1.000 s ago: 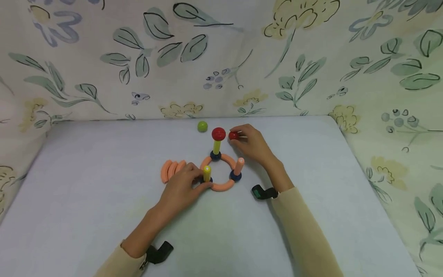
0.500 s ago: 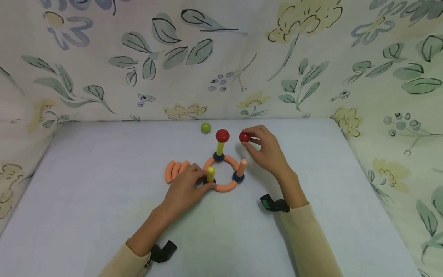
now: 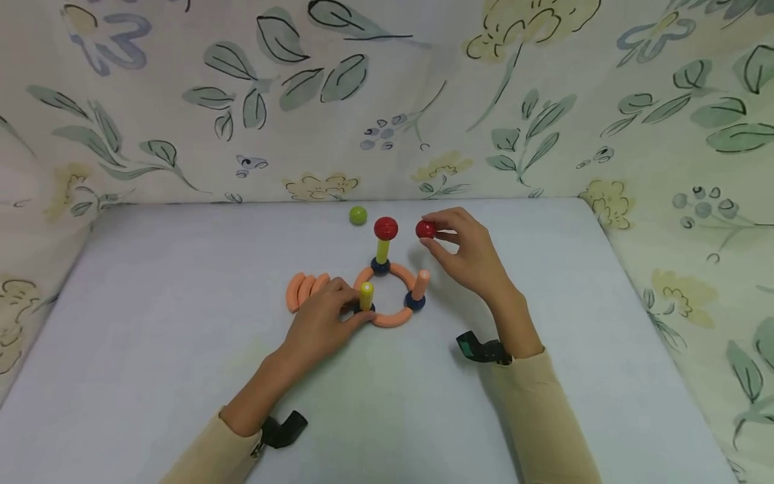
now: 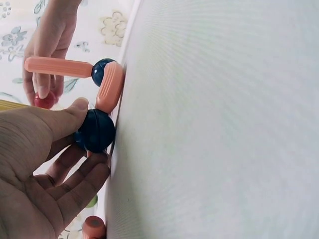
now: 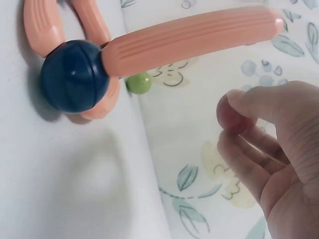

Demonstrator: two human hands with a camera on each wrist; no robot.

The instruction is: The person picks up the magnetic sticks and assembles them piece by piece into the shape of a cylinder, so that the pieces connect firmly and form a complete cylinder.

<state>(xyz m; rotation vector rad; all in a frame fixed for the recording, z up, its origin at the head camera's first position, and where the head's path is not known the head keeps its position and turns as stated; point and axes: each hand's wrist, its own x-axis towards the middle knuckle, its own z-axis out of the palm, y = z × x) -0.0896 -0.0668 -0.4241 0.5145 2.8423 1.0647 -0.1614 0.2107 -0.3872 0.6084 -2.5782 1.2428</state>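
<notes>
A ring of curved orange rods (image 3: 392, 318) joined by dark blue balls lies on the table. My left hand (image 3: 320, 319) holds the ring's near-left dark blue ball (image 4: 95, 130) between thumb and fingers; a yellow rod (image 3: 366, 296) stands up from that ball. Off the ring's far side, my right hand (image 3: 470, 255) pinches a red ball (image 3: 425, 230) by thumb and fingertips, raised over the table. Another red ball (image 3: 385, 228) tops the yellow rod (image 3: 383, 251) at the back of the ring. An orange rod (image 5: 194, 40) rises from the right-hand dark blue ball (image 5: 75, 76).
Several loose curved orange rods (image 3: 294, 292) lie side by side left of the ring, partly behind my left hand. A green ball (image 3: 358, 215) rests near the back edge of the white table (image 3: 151, 323). Floral cloth (image 3: 314, 134) hangs behind it.
My right hand has drawn away to the right from the red-topped rod, carrying the red ball. The left hand keeps its hold on the ring. The head view has shifted slightly.
</notes>
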